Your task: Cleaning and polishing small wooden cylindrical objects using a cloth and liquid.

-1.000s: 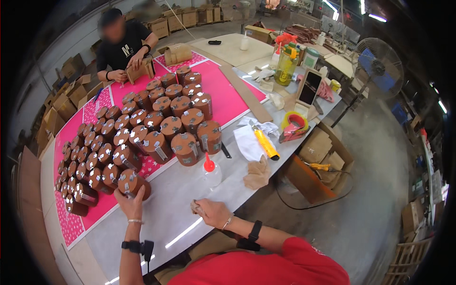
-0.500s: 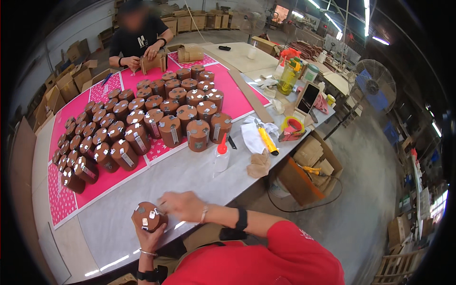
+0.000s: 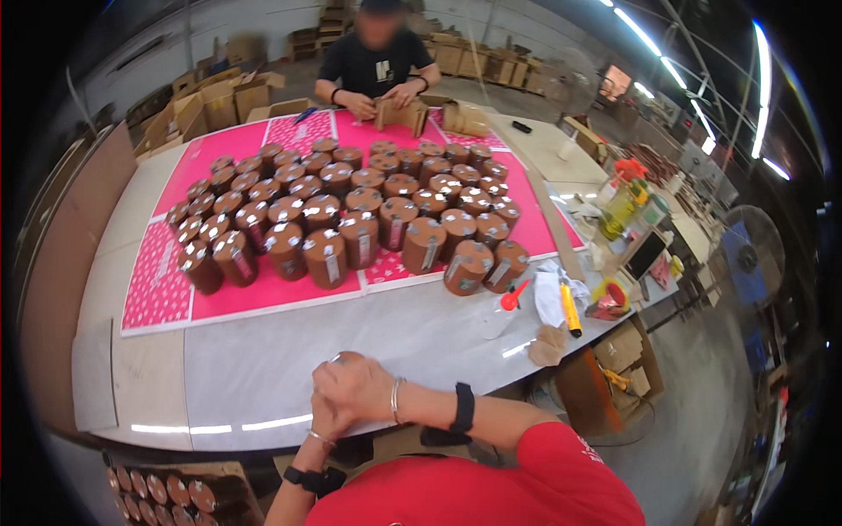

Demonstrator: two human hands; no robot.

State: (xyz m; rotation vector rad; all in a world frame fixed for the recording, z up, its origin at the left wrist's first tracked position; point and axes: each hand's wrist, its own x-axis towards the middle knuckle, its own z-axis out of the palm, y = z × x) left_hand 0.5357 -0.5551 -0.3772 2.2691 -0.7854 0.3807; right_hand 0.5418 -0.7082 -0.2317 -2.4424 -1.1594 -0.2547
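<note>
Currently right hand [image 3: 358,386] and left hand [image 3: 330,419] overlap; cannot tell whether either is closed on anything. Beyond, brown cylinders [image 3: 325,257] stand grouped, mostly on pink sheets [image 3: 241,304].

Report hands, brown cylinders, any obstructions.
Left hand and right hand together, grip obscured. Brown cylinders ahead, mostly on pink sheet. Red-spouted bottle off right.

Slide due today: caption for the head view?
Right hand close by left hand, brown cylinders crowding the pink sheet beyond.
</note>
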